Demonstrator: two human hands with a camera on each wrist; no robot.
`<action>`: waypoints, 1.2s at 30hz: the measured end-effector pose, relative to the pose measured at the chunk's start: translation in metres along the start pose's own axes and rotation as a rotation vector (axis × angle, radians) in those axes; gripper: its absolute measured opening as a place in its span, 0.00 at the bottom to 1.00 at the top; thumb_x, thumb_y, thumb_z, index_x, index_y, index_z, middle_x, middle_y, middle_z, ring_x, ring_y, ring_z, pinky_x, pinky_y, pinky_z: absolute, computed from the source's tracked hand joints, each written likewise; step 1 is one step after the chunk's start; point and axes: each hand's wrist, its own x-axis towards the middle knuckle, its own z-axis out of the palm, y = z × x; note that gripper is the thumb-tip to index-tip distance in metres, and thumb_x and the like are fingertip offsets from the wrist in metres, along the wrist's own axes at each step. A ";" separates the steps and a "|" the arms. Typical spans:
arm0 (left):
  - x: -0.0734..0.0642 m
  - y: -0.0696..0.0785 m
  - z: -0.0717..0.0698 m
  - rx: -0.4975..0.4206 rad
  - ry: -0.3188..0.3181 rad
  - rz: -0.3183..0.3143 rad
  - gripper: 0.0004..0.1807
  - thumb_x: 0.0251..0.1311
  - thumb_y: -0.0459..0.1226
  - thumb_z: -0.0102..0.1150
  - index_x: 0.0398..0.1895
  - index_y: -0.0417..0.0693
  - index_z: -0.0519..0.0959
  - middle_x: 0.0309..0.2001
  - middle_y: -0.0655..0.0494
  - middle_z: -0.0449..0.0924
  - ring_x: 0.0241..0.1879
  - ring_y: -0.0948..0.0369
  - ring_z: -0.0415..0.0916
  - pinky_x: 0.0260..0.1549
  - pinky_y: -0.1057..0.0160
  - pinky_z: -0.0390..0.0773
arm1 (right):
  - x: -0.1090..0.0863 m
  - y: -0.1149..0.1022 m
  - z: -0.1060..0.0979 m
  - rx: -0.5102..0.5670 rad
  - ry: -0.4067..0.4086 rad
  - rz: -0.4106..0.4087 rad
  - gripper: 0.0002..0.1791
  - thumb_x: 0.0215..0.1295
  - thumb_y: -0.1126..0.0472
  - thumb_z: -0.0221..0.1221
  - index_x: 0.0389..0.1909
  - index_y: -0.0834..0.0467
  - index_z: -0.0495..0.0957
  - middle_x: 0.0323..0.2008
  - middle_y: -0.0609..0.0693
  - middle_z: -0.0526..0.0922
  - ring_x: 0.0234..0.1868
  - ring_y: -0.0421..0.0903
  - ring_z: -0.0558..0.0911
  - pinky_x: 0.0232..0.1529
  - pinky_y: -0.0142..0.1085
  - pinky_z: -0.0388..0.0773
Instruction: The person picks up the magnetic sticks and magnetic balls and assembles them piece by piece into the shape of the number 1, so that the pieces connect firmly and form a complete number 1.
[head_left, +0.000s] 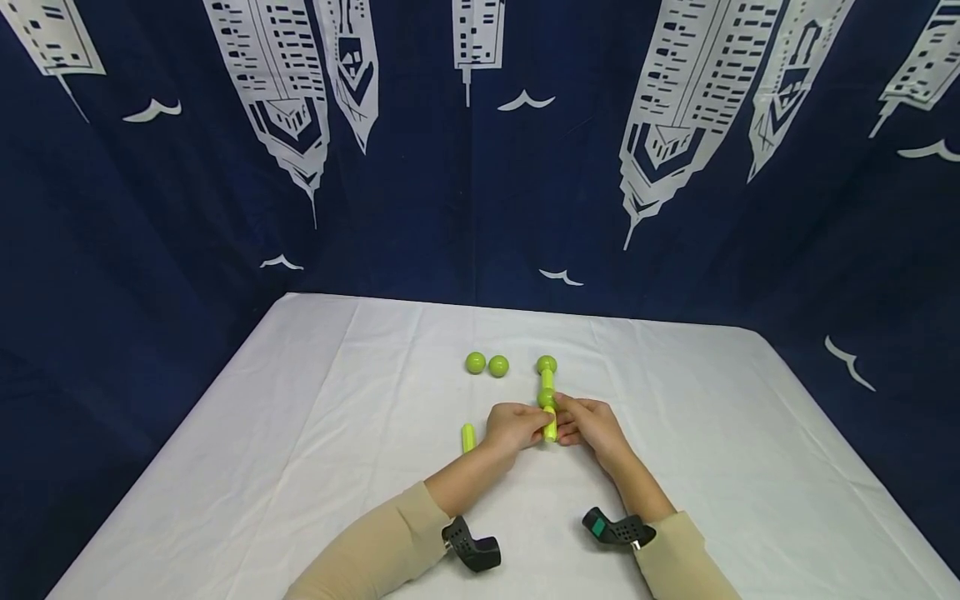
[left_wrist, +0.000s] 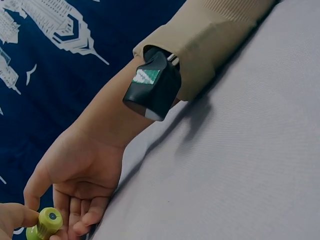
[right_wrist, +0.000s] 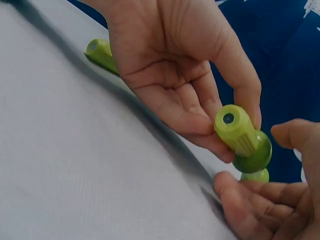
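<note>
My left hand pinches a short yellow-green rod between thumb and fingers. A dark round spot marks the rod's near end. Its far end meets a green ball; beyond that, another rod and a second ball continue in line. My right hand is on the other side, thumb and loosely bent fingers around the nearer ball. In the right wrist view a small gap shows between the right thumb and that ball.
Two loose green balls sit side by side farther back on the white cloth. Another yellow-green rod lies left of the left hand, partly hidden by the forearm. A dark blue printed curtain hangs behind the table.
</note>
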 end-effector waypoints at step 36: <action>0.004 0.004 -0.007 -0.027 -0.140 -0.030 0.19 0.49 0.27 0.65 0.46 0.27 0.79 0.39 0.48 0.83 0.36 0.62 0.80 0.38 0.66 0.81 | -0.013 -0.013 0.010 -0.037 -0.092 0.051 0.17 0.66 0.59 0.56 0.40 0.73 0.79 0.18 0.48 0.79 0.17 0.38 0.78 0.20 0.27 0.78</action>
